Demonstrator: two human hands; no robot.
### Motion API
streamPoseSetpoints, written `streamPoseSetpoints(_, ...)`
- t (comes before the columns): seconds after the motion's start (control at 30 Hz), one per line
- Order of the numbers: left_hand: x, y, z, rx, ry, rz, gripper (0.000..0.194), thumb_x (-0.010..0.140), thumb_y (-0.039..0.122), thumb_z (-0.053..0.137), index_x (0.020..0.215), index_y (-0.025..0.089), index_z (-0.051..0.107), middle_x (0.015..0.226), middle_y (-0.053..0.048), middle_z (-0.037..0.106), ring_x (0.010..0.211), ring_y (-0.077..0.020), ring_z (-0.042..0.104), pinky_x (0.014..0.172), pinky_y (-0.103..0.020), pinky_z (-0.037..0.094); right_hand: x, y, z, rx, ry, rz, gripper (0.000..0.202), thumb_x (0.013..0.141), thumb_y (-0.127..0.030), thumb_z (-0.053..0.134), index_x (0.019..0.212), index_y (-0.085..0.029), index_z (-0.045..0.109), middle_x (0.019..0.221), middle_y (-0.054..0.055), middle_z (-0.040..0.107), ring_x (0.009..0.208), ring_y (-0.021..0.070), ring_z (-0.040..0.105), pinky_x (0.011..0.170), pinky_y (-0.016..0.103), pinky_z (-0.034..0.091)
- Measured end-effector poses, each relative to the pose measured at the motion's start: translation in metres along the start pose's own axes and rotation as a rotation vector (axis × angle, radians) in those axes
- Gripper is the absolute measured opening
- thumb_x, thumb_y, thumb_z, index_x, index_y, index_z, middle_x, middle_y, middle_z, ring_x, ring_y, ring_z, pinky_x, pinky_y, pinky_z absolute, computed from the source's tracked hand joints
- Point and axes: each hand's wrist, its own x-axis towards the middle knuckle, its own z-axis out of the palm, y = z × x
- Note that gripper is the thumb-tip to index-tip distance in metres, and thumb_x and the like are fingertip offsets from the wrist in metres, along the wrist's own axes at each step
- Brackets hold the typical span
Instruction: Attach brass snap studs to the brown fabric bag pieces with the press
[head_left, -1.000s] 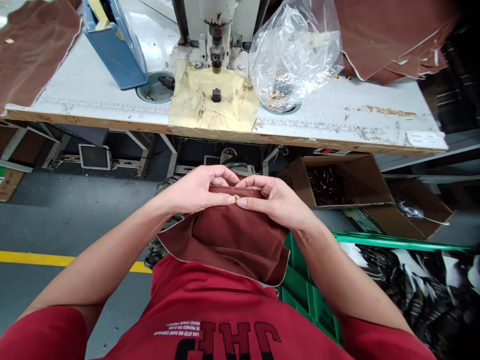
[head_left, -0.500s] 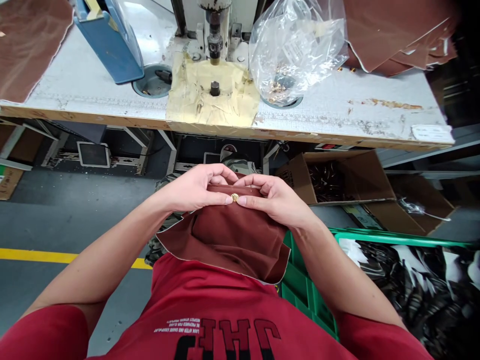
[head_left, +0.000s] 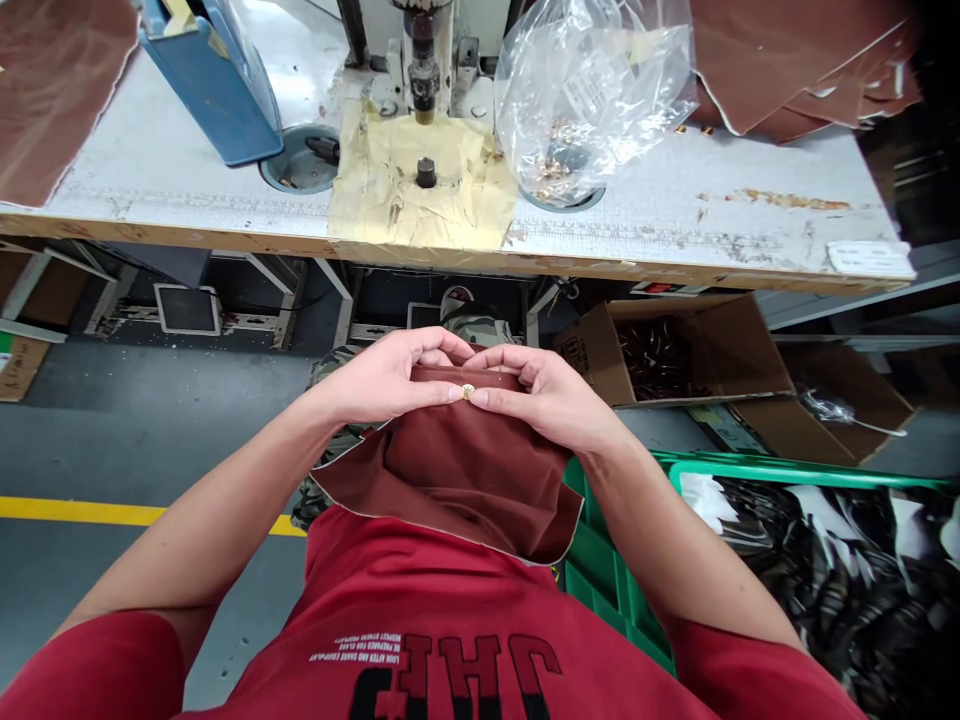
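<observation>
Gold button (head_left: 468,392) being tilted slightly; brown fabric (head_left: 457,460) being pinched tight by left hand (head_left: 386,377), right hand (head_left: 555,398), apparently for steadying.

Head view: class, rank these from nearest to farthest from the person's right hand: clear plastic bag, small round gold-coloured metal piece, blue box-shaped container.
1. Small round gold-coloured metal piece: at the thumb tip of the right hand.
2. Clear plastic bag: ahead, on the white table.
3. Blue box-shaped container: on the table, well left.

The red shirt (head_left: 457,598) reads "RESPECT OTHERS PROPERTY", upside down.
</observation>
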Motion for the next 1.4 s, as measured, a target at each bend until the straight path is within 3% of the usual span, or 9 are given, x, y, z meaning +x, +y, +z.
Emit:
streamPoseSetpoints(0.23, -0.001, -0.003, 0.001, 0.048, 0.047, -0.021, 0.038, 0.083, 0.030, 0.072, 0.118, 0.017, 0.063, 0.087, -0.003, 0.072, 0.080, -0.0157, 0.065, 0.074, -0.027, 0.049, 0.003, 0.002, 0.003, -0.044, 0.037, 0.016, 0.035, 0.078, -0.035, 0.078, 0.107, -0.018, 0.070, 0.113, 0.007, 0.073, 0.098, 0.0215, 0.067, 0.088, 0.034, 0.052)
streamPoseSetpoints(0.73, 0.002, -0.013, 0.007, 0.120, 0.161, 0.018, 0.037, 0.084, 0.035, 0.071, 0.114, 0.015, 0.067, 0.097, -0.007, 0.076, 0.090, -0.0203, 0.070, 0.082, -0.030, 0.052, 0.009, 0.009, 0.002, 0.011, 0.035, 0.042, 0.034, 0.075, -0.030, 0.079, 0.106, -0.018, 0.073, 0.105, 0.005, 0.075, 0.091, 0.0194, 0.068, 0.082, 0.031, 0.053)
streamPoseSetpoints(0.93, 0.003, -0.017, 0.007, 0.154, 0.158, 0.024, 0.037, 0.085, 0.036, 0.069, 0.115, 0.015, 0.067, 0.100, -0.008, 0.076, 0.093, -0.0205, 0.070, 0.086, -0.031, 0.052, 0.010, 0.012, 0.001, -0.005, 0.018, 0.075, 0.040, 0.075, -0.031, 0.079, 0.113, -0.018, 0.073, 0.104, 0.005, 0.075, 0.092, 0.0203, 0.069, 0.083, 0.032, 0.054)
streamPoseSetpoints(1.13, 0.001, -0.019, 0.001, 0.096, 0.051, 0.027, 0.050, 0.083, 0.038, 0.072, 0.126, 0.015, 0.061, 0.110, -0.010, 0.074, 0.103, -0.0222, 0.068, 0.092, -0.032, 0.051, 0.009, 0.009, -0.003, 0.011, -0.049, 0.081, 0.041, 0.078, -0.032, 0.077, 0.118, -0.020, 0.072, 0.110, 0.004, 0.075, 0.102, 0.0221, 0.068, 0.089, 0.033, 0.054)
streamPoseSetpoints(1.4, 0.002, -0.018, 0.002, 0.111, 0.097, -0.013, 0.047, 0.082, 0.040, 0.073, 0.122, 0.015, 0.065, 0.096, -0.006, 0.074, 0.088, -0.0178, 0.067, 0.080, -0.027, 0.050, 0.010, 0.010, 0.000, 0.031, -0.020, 0.083, 0.041, 0.077, -0.031, 0.077, 0.116, -0.018, 0.072, 0.106, 0.006, 0.075, 0.093, 0.0210, 0.070, 0.083, 0.032, 0.056)
